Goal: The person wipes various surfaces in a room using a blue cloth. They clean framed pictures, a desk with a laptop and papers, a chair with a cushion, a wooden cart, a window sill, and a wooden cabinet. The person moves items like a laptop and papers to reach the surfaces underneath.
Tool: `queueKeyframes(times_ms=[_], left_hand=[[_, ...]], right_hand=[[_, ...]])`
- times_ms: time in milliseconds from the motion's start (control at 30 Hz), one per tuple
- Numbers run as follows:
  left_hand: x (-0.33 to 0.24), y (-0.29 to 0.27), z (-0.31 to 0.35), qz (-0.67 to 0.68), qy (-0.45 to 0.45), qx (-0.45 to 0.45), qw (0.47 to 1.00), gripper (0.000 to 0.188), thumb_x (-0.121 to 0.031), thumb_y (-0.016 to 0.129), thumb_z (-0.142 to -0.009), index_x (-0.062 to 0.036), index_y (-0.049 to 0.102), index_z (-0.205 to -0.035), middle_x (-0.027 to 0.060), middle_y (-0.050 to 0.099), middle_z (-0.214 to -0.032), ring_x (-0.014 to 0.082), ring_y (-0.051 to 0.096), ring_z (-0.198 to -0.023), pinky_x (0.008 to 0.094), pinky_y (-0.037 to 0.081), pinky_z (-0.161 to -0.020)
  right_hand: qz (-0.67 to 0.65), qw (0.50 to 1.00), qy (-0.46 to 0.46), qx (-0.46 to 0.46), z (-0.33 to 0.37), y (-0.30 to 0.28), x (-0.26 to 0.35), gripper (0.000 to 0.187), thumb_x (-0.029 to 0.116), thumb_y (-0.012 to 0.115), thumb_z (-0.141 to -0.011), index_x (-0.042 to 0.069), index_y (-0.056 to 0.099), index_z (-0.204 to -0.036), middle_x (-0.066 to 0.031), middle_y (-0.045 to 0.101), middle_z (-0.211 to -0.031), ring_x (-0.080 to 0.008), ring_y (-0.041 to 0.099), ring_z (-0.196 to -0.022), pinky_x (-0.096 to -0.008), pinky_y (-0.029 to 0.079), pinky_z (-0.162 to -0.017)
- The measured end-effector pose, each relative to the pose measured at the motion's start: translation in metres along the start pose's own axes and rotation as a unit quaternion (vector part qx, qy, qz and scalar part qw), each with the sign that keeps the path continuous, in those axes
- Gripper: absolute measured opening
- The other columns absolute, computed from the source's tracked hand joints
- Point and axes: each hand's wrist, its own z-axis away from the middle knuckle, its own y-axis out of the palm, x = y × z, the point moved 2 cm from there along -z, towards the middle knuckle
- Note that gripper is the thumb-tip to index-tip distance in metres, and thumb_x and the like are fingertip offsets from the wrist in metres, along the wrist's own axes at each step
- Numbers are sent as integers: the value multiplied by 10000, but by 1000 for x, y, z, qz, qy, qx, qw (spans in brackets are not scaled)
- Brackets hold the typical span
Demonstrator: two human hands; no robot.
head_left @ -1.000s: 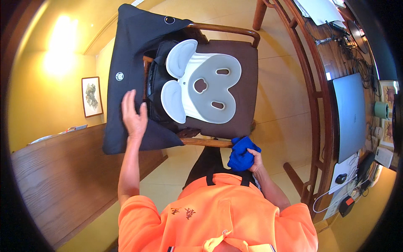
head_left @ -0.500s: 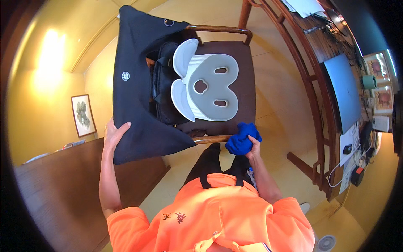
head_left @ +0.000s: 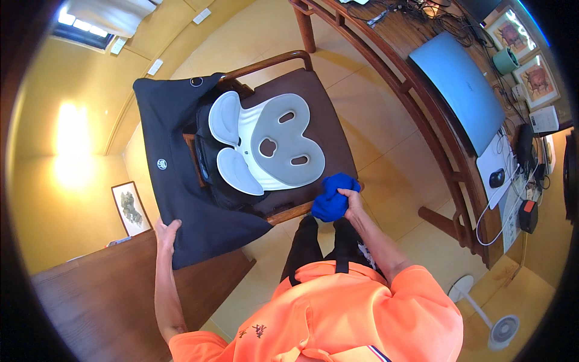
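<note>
A wooden armchair with a dark brown seat [head_left: 338, 130] stands in front of me. Black fabric [head_left: 166, 181] is draped over its backrest, with a small round white mark on it. My left hand [head_left: 166, 234] grips the near corner of that covered backrest, thumb on the fabric and fingers hidden behind. In my right hand [head_left: 353, 204] is a bunched blue cloth [head_left: 333, 196], held at the front end of the near wooden armrest [head_left: 289, 213]. A grey and white seat cushion [head_left: 280, 142] with two raised wings and several cut-outs lies on the seat.
To the right, a wooden desk [head_left: 395, 33] carries a laptop [head_left: 461, 87], a mouse [head_left: 497, 178], cables and a green cup [head_left: 505, 60]. A brown wooden surface [head_left: 120, 283] is at my lower left. A white fan [head_left: 503, 329] stands at the lower right.
The view has turned, so the chair sits lower, further left and tilted in the picture. Both hands keep their hold, on the covered backrest and on the blue cloth.
</note>
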Motion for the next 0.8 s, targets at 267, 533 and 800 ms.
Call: queueKeyframes(times_ms=[267,533,800], left_hand=[[-21,73,105,80,-57,3,995,414,-13,631,-734,34,584,-1143,117,672,-1005,224,652,-885,339,514,-849],[-36,105,161,164,-57,30,984,428,-7,624,-768,28,563,-1190,108,656,-1082,209,635,-968,331,493,-901],[-28,103,160,107,-13,-2,994,427,-91,653,-775,25,578,-1179,121,665,-1089,213,632,-998,332,484,-906]], right_hand=[[101,993,-62,-26,20,-28,99,419,45,670,-755,-54,561,-1147,-192,636,-1067,-347,635,-969,-498,527,-899],[172,984,-45,-31,36,-33,148,516,69,672,-752,-33,512,-1231,-203,619,-1117,-367,621,-1004,-520,508,-925],[207,977,-57,10,22,-46,149,556,119,682,-754,2,511,-1269,-193,604,-1200,-366,583,-1092,-519,455,-1002]])
